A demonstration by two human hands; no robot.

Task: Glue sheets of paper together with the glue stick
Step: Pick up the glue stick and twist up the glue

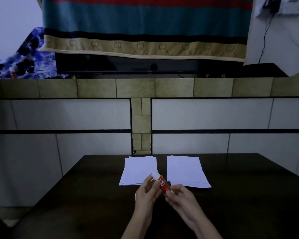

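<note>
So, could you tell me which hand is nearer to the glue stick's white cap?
Left. The left hand has its fingers at the white cap; the right hand grips the red body's opposite end.

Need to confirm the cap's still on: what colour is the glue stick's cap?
White, on a red glue stick; the cap shows best in the head view.

The glue stick's (163,184) lower end is hidden in the right hand (178,197), its label too small to read — both forearms cut off by the bottom edge.
</note>
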